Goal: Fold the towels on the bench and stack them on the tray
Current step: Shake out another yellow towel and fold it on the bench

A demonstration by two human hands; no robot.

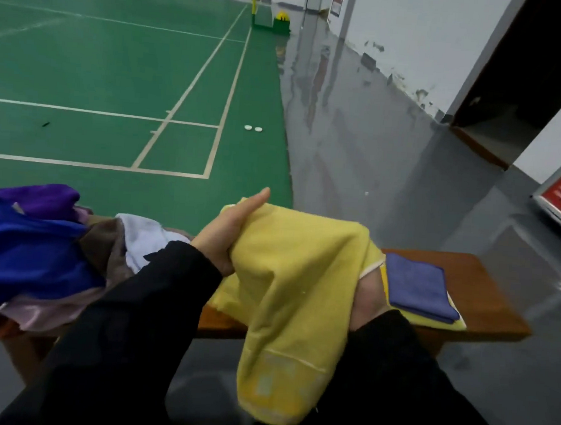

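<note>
Both hands hold the yellow towel above the wooden bench: the left hand grips its left edge with the thumb straight, while the right hand, mostly under the cloth, clutches the right side. Left lies a heap of unfolded towels. Right, a folded blue towel rests on the yellow tray.

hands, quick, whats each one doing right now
Left hand: grips the yellow towel, fingers curled into the cloth.
Right hand: mostly hidden under the same towel; grip cannot be told.
</note>
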